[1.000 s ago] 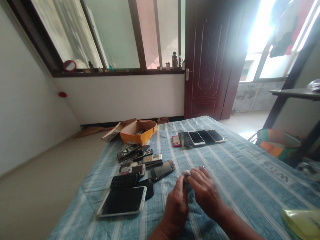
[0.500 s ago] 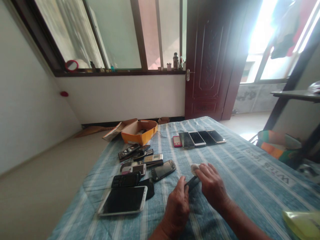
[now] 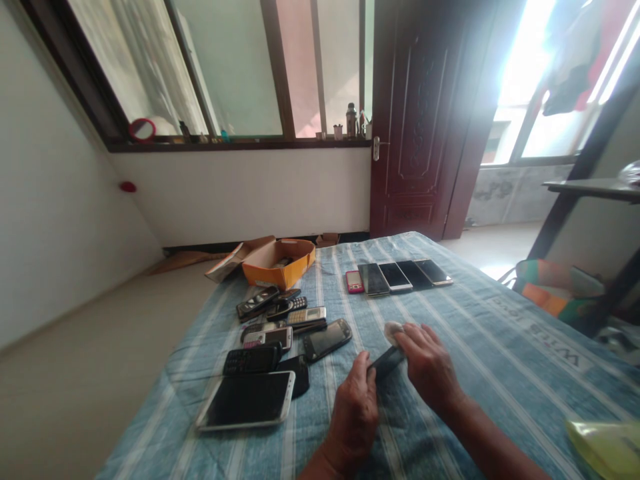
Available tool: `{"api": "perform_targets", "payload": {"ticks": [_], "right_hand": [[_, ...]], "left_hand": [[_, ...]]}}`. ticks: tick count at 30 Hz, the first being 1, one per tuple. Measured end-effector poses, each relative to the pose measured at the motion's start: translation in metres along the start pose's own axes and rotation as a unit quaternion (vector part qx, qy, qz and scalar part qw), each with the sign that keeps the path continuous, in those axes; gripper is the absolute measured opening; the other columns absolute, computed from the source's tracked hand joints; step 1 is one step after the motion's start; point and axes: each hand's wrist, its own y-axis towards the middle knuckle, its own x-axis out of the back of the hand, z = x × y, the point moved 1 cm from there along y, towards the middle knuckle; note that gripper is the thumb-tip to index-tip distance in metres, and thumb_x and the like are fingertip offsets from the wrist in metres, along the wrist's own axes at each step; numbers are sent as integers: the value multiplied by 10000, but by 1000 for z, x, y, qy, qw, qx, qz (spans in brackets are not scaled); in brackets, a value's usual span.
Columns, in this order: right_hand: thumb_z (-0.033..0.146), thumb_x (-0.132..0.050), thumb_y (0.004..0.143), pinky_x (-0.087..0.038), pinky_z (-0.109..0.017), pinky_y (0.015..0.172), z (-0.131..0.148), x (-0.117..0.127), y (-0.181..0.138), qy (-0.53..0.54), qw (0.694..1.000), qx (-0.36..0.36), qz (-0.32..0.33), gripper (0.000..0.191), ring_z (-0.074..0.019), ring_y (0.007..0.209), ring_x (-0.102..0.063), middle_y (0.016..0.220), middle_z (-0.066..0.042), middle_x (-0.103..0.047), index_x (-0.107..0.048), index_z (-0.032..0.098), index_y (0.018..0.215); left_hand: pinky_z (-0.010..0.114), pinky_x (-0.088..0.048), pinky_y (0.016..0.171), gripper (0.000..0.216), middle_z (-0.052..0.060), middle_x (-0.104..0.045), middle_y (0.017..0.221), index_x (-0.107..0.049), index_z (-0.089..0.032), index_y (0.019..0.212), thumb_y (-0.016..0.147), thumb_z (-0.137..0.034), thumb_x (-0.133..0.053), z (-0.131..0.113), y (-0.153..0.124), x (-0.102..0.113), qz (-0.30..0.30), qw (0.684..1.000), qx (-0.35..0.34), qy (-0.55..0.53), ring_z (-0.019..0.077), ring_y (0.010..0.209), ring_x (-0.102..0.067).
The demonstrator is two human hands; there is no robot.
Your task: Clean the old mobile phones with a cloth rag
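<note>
A dark phone [image 3: 386, 362] is gripped at its near end by my left hand [image 3: 354, 415], just above the blue striped cloth [image 3: 480, 347]. My right hand [image 3: 429, 365] rests on the phone's far end, fingers closed over a small white wad [image 3: 391, 329]. A row of several phones [image 3: 397, 277], the leftmost one pink, lies flat further back. To the left lies a loose heap of old phones [image 3: 283, 319], with a large white-edged smartphone [image 3: 246, 401] nearest me.
An orange cardboard box [image 3: 279, 260] sits at the cloth's far left corner. A yellow-green plastic thing [image 3: 607, 447] lies at the right near edge. A dark wooden door [image 3: 420, 113] and a window sill [image 3: 235, 141] stand behind; a black rack [image 3: 585, 180] is on the right.
My right hand with the white wad has slid away from my left hand along the phone, towards the far right. The dark phone now shows between the hands.
</note>
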Motion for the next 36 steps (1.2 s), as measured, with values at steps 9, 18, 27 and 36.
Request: {"api": "perform_targets", "payload": {"ticks": [9, 18, 27, 36], "right_hand": [[53, -431, 813, -531, -251, 689, -26, -14, -10, 96, 985, -144, 1, 390, -176, 823, -691, 936, -50, -719, -677, 228, 1062], [163, -468, 668, -553, -331, 761, -26, -5, 1, 307, 889, -337, 51, 400, -221, 834, -701, 862, -16, -753, -745, 210, 953], [212, -524, 719, -560, -374, 803, -21, -10, 0, 329, 891, -309, -45, 295, -224, 859, -698, 928, -52, -748, -724, 197, 935], [128, -495, 851, -565, -269, 727, 0, -3, 7, 326, 924, -176, -90, 228, -190, 874, -681, 951, -75, -708, -687, 191, 957]], "left_hand": [[282, -607, 813, 285, 108, -736, 1003, -586, -149, 1162, 986, -197, -367, -5, 3, 2, -26, 999, -27, 5, 205, 931, -725], [279, -602, 829, 292, 114, -723, 1032, -571, -140, 1186, 962, -136, -384, -3, 2, 3, -20, 999, -37, -13, 201, 953, -715], [326, -581, 897, 347, 109, -704, 1053, -568, -140, 1201, 924, -83, -369, 1, 6, 5, -1, 998, -30, -50, 206, 1017, -687], [317, -587, 877, 312, 140, -704, 1079, -553, -122, 1215, 961, -145, -373, 7, 2, 4, 6, 999, -48, 7, 221, 1019, -692]]}}
